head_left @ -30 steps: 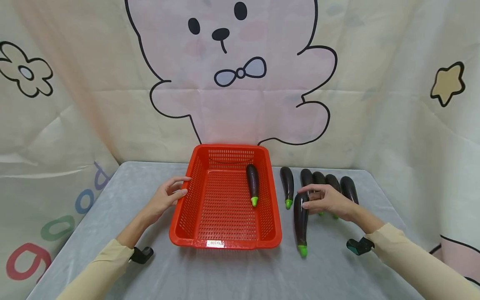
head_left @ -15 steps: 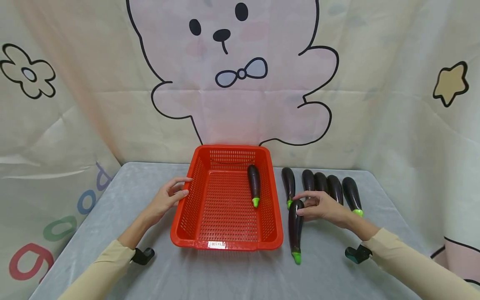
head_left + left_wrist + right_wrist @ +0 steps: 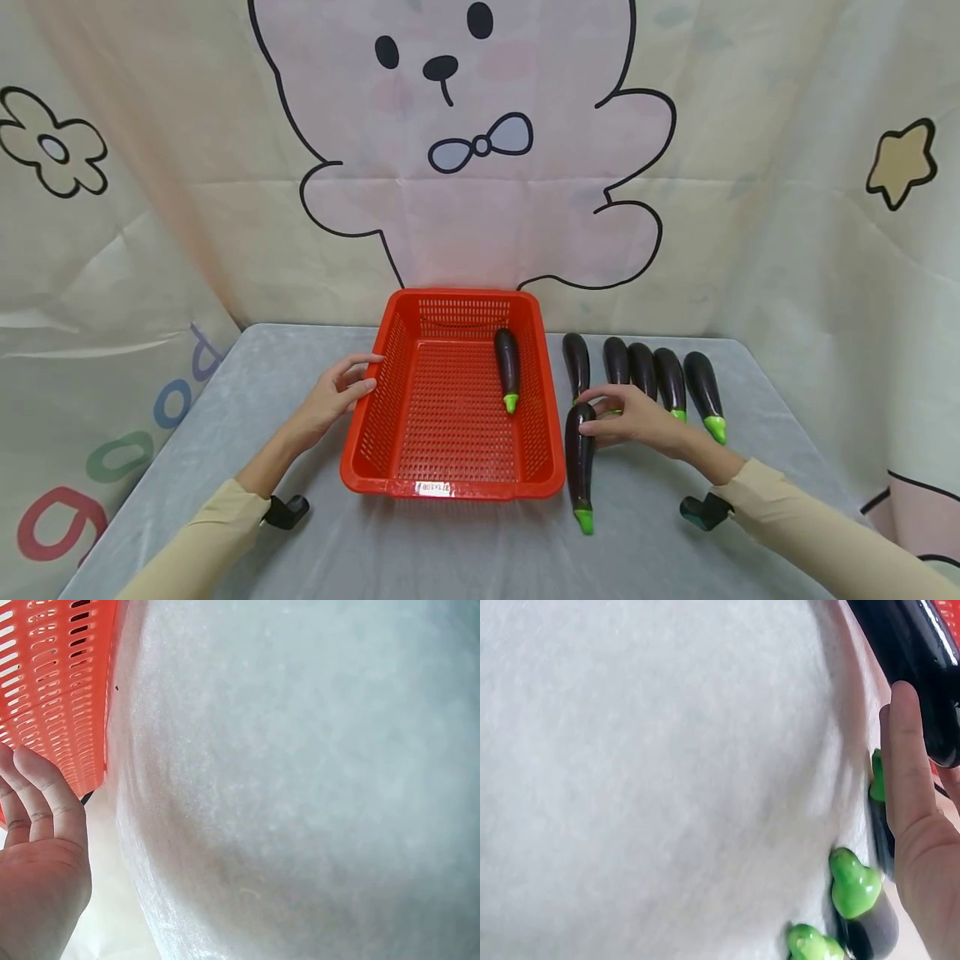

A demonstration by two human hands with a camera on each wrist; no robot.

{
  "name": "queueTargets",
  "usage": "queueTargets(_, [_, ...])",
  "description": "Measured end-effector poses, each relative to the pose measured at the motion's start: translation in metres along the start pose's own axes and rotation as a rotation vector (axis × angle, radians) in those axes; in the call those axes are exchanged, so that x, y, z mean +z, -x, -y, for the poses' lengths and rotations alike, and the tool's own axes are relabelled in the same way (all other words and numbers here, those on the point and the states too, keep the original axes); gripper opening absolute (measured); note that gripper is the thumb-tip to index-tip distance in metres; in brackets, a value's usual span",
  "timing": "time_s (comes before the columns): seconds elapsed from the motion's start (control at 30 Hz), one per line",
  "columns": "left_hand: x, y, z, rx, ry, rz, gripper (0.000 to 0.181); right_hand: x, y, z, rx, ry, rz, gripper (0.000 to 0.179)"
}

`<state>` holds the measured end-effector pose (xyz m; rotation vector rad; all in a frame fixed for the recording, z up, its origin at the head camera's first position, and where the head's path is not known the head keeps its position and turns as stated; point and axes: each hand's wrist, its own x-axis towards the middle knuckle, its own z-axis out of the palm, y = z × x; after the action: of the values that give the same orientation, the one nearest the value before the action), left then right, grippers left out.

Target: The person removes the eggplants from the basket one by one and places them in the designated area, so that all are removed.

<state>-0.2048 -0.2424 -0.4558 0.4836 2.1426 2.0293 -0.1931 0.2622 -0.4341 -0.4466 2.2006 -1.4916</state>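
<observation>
My right hand (image 3: 630, 418) pinches a dark purple eggplant (image 3: 580, 467) near its thick end, its green stem toward me, just right of the red basket (image 3: 558, 467). In the right wrist view the held eggplant (image 3: 911, 645) shows at the top right, lifted from the cloth. Another eggplant (image 3: 507, 362) lies inside the basket along its right wall. With fingers nearly straight, my left hand (image 3: 330, 400) rests against the basket's left side. Left wrist view: those fingers (image 3: 52, 791) lie by the perforated wall (image 3: 60, 697); the thumb is hidden there.
Right of the basket a lone eggplant (image 3: 576, 362) lies at the back, partly behind the held one. Several more eggplants (image 3: 667, 379) lie in a row farther right. A grey cloth (image 3: 480, 550) covers the table, and a printed curtain (image 3: 480, 233) hangs behind it.
My right hand has moved left and slightly toward me with the eggplant, away from the row and closer to the basket. My left hand and the basket have stayed in place.
</observation>
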Motion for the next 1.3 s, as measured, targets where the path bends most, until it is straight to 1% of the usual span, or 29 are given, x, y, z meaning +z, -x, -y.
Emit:
queueTargets(0.13, [0.0, 0.0, 0.001, -0.003, 0.003, 0.001, 0.042, 0.004, 0.001, 0.002, -0.012, 0.004, 0.015, 0.052])
queueTargets(0.3, [-0.001, 0.0, 0.002, -0.003, 0.006, 0.001, 0.042, 0.006, 0.002, 0.001, -0.007, 0.01, 0.018, 0.053])
queueTargets(0.47, [-0.001, 0.0, 0.001, -0.001, 0.0, -0.005, 0.042, 0.006, 0.003, -0.003, 0.008, 0.01, 0.01, 0.048])
queueTargets(0.57, [0.0, 0.001, 0.001, 0.001, -0.002, -0.002, 0.042, 0.005, 0.005, -0.005, 0.008, 0.025, 0.006, 0.044])
queueTargets(0.77, [0.0, 0.0, 0.002, 0.007, -0.002, -0.003, 0.043, 0.003, 0.008, -0.006, -0.014, 0.069, -0.011, 0.04])
queueTargets(1.07, [0.0, 0.0, 0.002, 0.007, 0.002, -0.001, 0.042, -0.002, 0.012, -0.009, -0.016, 0.113, -0.022, 0.039])
queueTargets(1.2, [0.001, 0.0, 0.001, 0.009, -0.004, -0.005, 0.042, -0.005, 0.014, -0.008, -0.006, 0.11, -0.02, 0.039])
queueTargets(1.3, [0.001, 0.001, 0.001, 0.007, -0.01, -0.007, 0.043, -0.007, 0.015, -0.007, -0.007, 0.131, -0.03, 0.041])
